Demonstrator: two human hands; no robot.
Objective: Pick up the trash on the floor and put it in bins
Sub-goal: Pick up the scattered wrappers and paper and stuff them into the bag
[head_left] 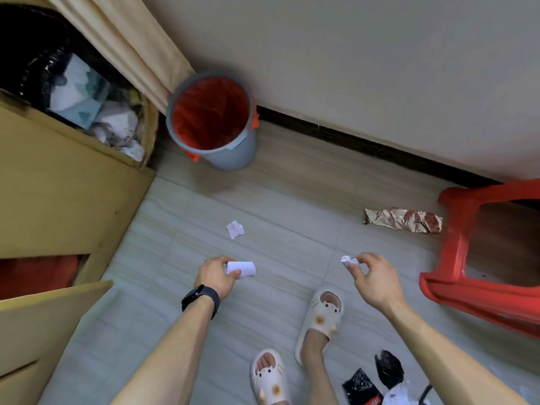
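Note:
My left hand (216,276), with a black watch on the wrist, grips a rolled white paper (242,269) above the tiled floor. My right hand (371,276) pinches a small crumpled white scrap (349,261) between thumb and fingertips. A grey bin with a red liner (211,118) stands against the wall ahead, upright and open. A small white wrapper (235,229) lies on the floor between my hands and the bin. A crumpled gold and red wrapper (403,220) lies to the right near the stool.
A red plastic stool (479,247) stands at the right. Cardboard boxes (58,194) line the left, one filled with paper waste (117,124). Black wrappers (377,378) lie by my slippered feet (321,317). A beige curtain (128,42) hangs behind the bin.

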